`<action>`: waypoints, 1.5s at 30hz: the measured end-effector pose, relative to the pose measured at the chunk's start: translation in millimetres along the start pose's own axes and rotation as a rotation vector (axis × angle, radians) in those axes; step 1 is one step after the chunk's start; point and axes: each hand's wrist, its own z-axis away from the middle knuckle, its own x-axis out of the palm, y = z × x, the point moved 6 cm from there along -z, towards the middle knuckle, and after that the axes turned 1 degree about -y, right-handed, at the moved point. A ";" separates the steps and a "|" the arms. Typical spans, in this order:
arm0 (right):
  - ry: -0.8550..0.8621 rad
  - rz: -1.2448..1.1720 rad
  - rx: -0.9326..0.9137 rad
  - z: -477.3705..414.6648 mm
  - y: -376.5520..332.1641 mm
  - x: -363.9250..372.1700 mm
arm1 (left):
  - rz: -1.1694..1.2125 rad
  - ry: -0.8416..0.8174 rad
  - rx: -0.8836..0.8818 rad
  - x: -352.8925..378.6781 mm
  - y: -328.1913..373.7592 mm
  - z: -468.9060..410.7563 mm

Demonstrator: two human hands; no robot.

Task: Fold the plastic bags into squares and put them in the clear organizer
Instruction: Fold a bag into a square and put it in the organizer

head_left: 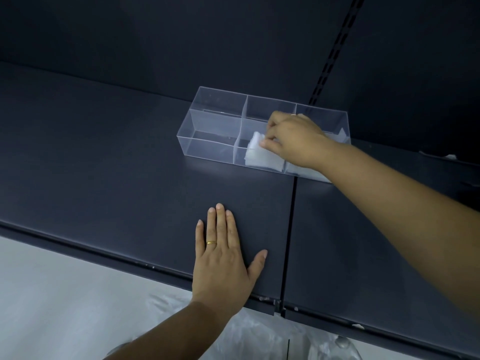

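**Placing a folded bag; the task is partly complete.**
On the dark shelf (pixel 117 157) we see the clear organizer (pixel 205 126), its right-hand compartments already holding folded plastic and its left ones showing none. Loose plastic bags (pixel 259 333) lie below the shelf edge, unfolded. Our left hand (pixel 223 258) rests flat, fingers straight. Our right hand (pixel 293 139) pinches a folded bag (pixel 255 155) in the middle front compartment.

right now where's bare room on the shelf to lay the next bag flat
The widest bare patch is the shelf left of the clear organizer and the flat left hand. A smaller one lies between that hand and the organizer. It is crowded where the right hand pinches a folded bag in the front middle compartment.
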 end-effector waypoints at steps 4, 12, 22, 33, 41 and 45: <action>-0.207 -0.078 0.042 7.6 -6.8 18.8 | 0.000 0.003 0.002 0.0 0.3 -0.5; 0.190 -0.188 -0.059 45.2 -41.2 -9.3 | -0.008 -0.015 0.050 -2.3 -10.5 -0.1; -0.382 -0.176 -0.429 267.1 -155.9 185.3 | 0.043 0.085 0.121 -3.6 -55.8 44.2; -0.508 -0.440 -0.277 265.5 -155.2 196.6 | 0.117 0.027 0.100 -1.2 -66.5 52.3; -0.233 -1.387 0.051 225.3 -138.9 58.9 | 1.264 -0.599 0.081 -42.1 -67.3 54.4; -0.048 -1.474 0.340 193.2 -81.4 37.0 | 1.362 -0.717 0.312 -75.2 -55.8 59.1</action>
